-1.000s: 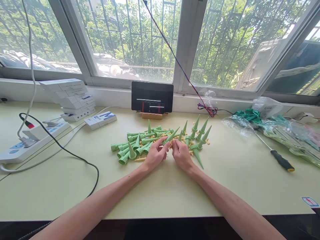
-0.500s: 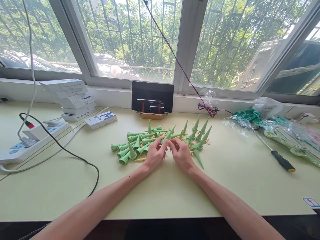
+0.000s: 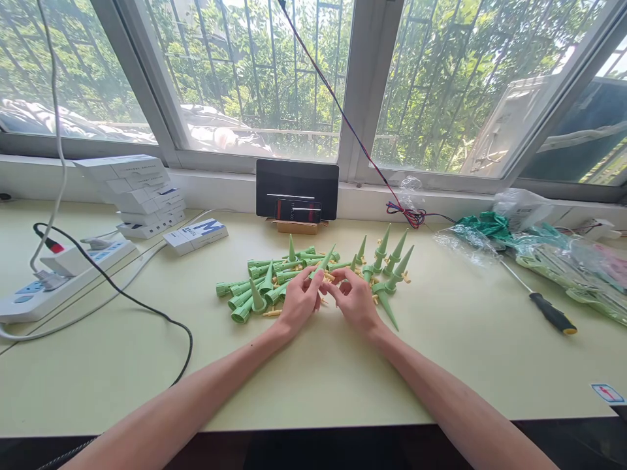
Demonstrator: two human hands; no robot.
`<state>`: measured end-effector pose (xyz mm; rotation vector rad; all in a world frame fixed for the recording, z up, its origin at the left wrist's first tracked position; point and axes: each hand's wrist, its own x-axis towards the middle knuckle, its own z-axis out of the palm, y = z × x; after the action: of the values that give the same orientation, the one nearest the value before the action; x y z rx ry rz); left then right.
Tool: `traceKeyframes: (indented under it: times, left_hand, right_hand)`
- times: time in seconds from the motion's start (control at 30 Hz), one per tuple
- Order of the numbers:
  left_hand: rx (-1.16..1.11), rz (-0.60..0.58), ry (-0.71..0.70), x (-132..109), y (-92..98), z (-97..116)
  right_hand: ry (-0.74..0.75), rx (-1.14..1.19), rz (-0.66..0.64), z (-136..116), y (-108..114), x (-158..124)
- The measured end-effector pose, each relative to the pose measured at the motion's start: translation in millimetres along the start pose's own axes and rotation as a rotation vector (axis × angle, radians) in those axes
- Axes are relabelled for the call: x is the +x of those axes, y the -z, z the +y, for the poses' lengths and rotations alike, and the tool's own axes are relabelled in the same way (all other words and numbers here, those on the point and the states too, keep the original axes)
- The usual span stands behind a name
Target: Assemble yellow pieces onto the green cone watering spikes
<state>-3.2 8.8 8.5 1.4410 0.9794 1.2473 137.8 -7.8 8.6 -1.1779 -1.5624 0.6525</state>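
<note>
My left hand [image 3: 300, 300] is closed around a green plastic plant-watering spike [image 3: 326, 257], its point tilted up and away to the right. Opposite it, the curled fingers of my right hand [image 3: 353, 301] meet the left fingertips at the spike's lower end. A small yellow peg-like piece [image 3: 329, 277] shows between the hands; whether the right fingers grip it is hidden. Left of my hands lies a pile of green spikes and ribbed tubes [image 3: 240, 300]. To the right, several spikes with collars [image 3: 381, 254] stand upright, and one lies pointing toward me [image 3: 388, 309].
A screwdriver [image 3: 553, 313] and plastic bags [image 3: 568, 261] lie on the right. At the back a tablet [image 3: 297, 183] leans behind a phone [image 3: 298, 211]. White boxes [image 3: 142, 196], a power strip [image 3: 73, 281] and a black cable [image 3: 142, 300] occupy the left.
The held spike has shifted slightly left and stands a bit steeper. The yellow piece now shows between my hands. The rest of the view has slid slightly left.
</note>
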Motion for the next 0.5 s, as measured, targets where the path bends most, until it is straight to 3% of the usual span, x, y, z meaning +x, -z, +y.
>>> traceKeyframes:
  times: [0.5]
  left_hand:
    - [-0.010,-0.059,0.017,0.5,-0.4,-2.5]
  right_hand:
    - [0.024,-0.030,0.032,4.4,0.4,-0.6]
